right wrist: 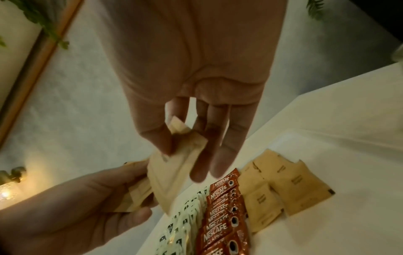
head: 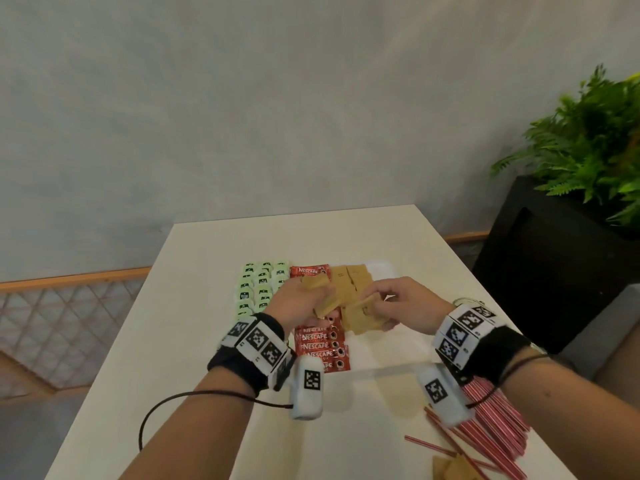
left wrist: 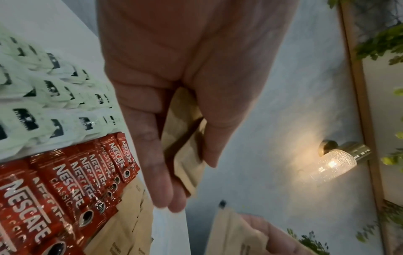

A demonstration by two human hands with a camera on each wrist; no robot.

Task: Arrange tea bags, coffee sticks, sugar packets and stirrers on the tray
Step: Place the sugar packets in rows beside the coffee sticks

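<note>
A white tray (head: 385, 269) holds rows of green tea bags (head: 260, 286), red coffee sticks (head: 320, 344) and brown sugar packets (head: 351, 279). Above the coffee sticks, my left hand (head: 311, 296) grips a small stack of sugar packets (left wrist: 187, 155). My right hand (head: 382, 300) pinches one sugar packet (right wrist: 174, 165) between thumb and fingers, right beside the left hand's stack (right wrist: 137, 195) and above the packets laid on the tray (right wrist: 279, 189). Red-and-white stirrers (head: 491, 420) lie in a heap on the table at the lower right, partly hidden by my right wrist.
A few loose sugar packets (head: 450, 467) lie at the table's near right edge among stray stirrers. A black planter (head: 554, 265) with a fern stands to the right of the table. Behind the table (head: 214, 323) is a grey wall.
</note>
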